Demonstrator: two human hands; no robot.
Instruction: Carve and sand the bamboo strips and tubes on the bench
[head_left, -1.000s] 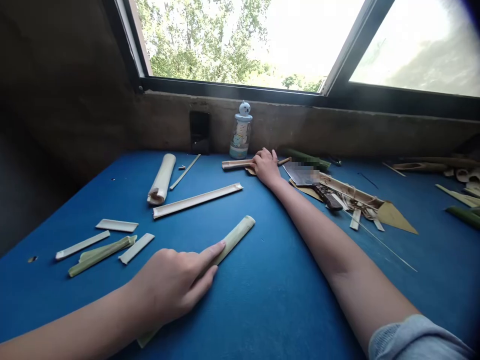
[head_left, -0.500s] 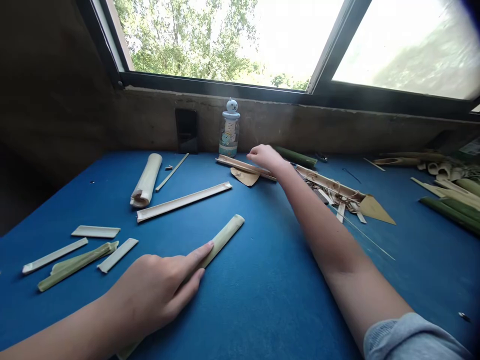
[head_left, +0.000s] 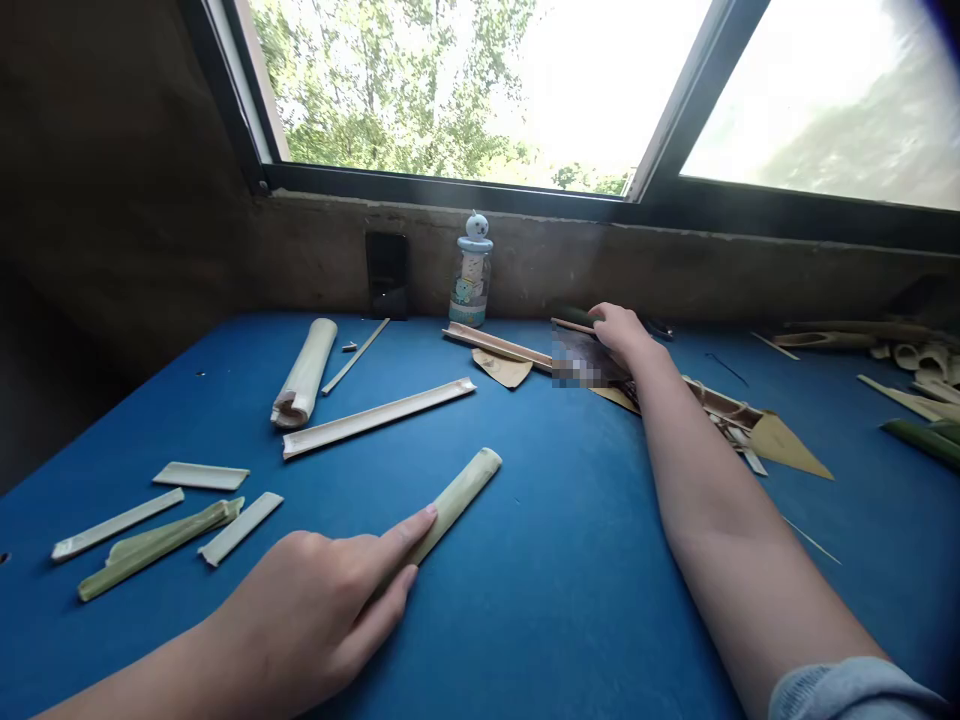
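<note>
Right hand (head_left: pixel 619 335) has shifted toward 1 o'clock, beside the pixelated blade (head_left: pixel 581 358), its grip hard to tell at the green bamboo piece (head_left: pixel 574 316), while the open left hand (head_left: pixel 315 610) rests its fingertips (head_left: pixel 424 515) on the pale bamboo strip (head_left: pixel 457 505) at 6 o'clock

dark-framed window (head_left: pixel 450 182) — trees (head_left: pixel 390 100) beyond | rough concrete wall (head_left: pixel 600 270) beneath | blue tabletop (head_left: pixel 570 610) | bright daylight
</note>
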